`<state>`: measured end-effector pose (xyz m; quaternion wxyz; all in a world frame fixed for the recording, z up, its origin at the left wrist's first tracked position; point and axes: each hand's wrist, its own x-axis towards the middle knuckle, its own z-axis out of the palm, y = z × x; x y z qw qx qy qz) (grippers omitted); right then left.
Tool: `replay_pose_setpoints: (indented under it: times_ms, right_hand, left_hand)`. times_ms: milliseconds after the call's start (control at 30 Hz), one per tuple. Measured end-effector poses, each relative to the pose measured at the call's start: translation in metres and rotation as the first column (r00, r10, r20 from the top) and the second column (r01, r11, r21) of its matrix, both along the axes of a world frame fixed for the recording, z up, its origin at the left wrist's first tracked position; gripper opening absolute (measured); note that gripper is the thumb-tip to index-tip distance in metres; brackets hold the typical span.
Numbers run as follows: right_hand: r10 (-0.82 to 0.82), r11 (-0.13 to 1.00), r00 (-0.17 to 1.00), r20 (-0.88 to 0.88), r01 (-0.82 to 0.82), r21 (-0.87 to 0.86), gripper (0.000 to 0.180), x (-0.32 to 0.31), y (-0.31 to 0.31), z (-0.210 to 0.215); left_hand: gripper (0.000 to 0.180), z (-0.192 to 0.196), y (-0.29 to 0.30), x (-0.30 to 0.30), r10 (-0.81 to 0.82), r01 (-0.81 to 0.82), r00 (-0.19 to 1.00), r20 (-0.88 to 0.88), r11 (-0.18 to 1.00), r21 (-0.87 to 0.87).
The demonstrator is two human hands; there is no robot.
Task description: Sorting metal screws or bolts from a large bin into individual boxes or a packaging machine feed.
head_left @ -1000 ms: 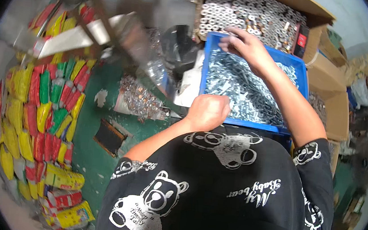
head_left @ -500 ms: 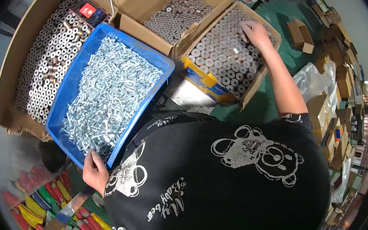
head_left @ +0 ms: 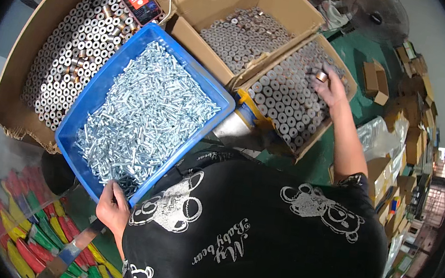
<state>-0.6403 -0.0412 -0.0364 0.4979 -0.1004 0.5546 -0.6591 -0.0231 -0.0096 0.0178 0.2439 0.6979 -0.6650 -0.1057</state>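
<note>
My right hand (head_left: 334, 90) is over the right cardboard box (head_left: 301, 157), its fingers closed on a metal roller (head_left: 321, 76) with a copper-coloured band. Beneath it, grey rollers (head_left: 273, 102) with centre holes stand upright in tight rows. My left hand (head_left: 113, 209) is at the near corner of a blue plastic tub (head_left: 75, 171). Thumb and fingers there are pressed together at the rim; anything between them is too small to make out. Loose shiny metal pins (head_left: 143, 114) fill the tub.
A left carton (head_left: 8, 84) holds more rollers, some lying on their sides, and a phone (head_left: 138, 0) with a lit screen. Another roller box (head_left: 203, 15) stands at the back. Colourful bundles (head_left: 33, 233) lie lower left. A fan (head_left: 379, 17) stands at upper right.
My right hand has drawn up and back from among the rollers, and a roller now shows in its fingers. The left hand stays at the tub's corner. The whole view has shifted slightly.
</note>
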Motion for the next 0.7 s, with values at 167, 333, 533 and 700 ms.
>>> replay_pose_setpoints:
  times_ms: [167, 333, 533, 700]
  right_hand:
    - [0.667, 0.733, 0.528, -0.526, -0.593, 0.333, 0.019, 0.051, -0.162, 0.023]
    - [0.609, 0.382, -0.643, -0.464, -0.275, 0.882, 0.026, 0.049, -0.294, -0.124]
    - [0.564, 0.070, -0.820, 0.100, 0.167, 0.983, 0.030, 0.063, -0.284, -0.135]
    - [0.719, 0.447, -0.455, -0.526, -0.276, 0.851, 0.039, 0.043, -0.291, -0.205]
  left_hand:
    - [0.018, 0.004, 0.001, -0.002, 0.010, -0.010, 1.000, 0.005, 0.998, 0.067]
    - [0.018, 0.005, -0.007, -0.007, 0.047, -0.045, 0.999, -0.005, 0.989, 0.138]
    - [0.018, 0.004, -0.008, -0.003, 0.026, -0.038, 0.993, 0.111, 0.994, 0.105]
    - [0.014, 0.013, -0.010, -0.007, 0.045, -0.060, 0.991, 0.130, 0.992, 0.114]
